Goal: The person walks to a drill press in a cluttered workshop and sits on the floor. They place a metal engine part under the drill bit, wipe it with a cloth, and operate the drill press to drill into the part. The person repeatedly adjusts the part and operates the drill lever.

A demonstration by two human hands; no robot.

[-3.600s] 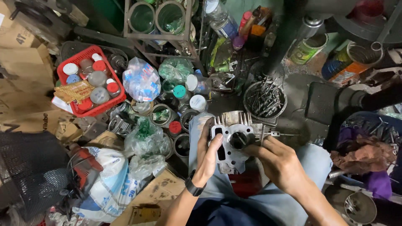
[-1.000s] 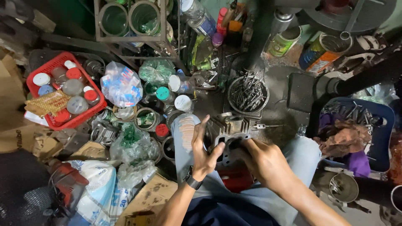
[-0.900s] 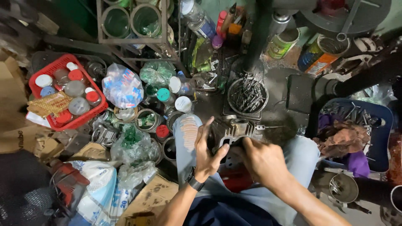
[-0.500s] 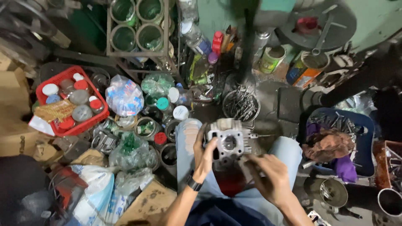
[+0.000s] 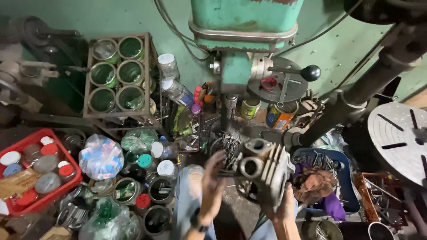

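Note:
I hold a grey metal finned engine cylinder [image 5: 264, 171] lifted in front of me, tilted on its side with a round port facing me. My right hand [image 5: 280, 210] grips it from below. My left hand [image 5: 212, 186] rests flat against its left side with the fingers spread, a dark watch on the wrist. Below the cylinder lie my knees in light jeans.
A green drill press [image 5: 243, 42] stands ahead, with a round slotted table [image 5: 400, 140] at right. A blue tray [image 5: 333, 178] holds rags and bolts. A bowl of bolts [image 5: 227, 144], jars, tins, a rack of green cans [image 5: 116, 73] and a red crate [image 5: 38, 171] crowd the floor at left.
The cylinder has been raised off my lap and turned onto its side. My head has tipped up, so the drill press now fills the top of the view.

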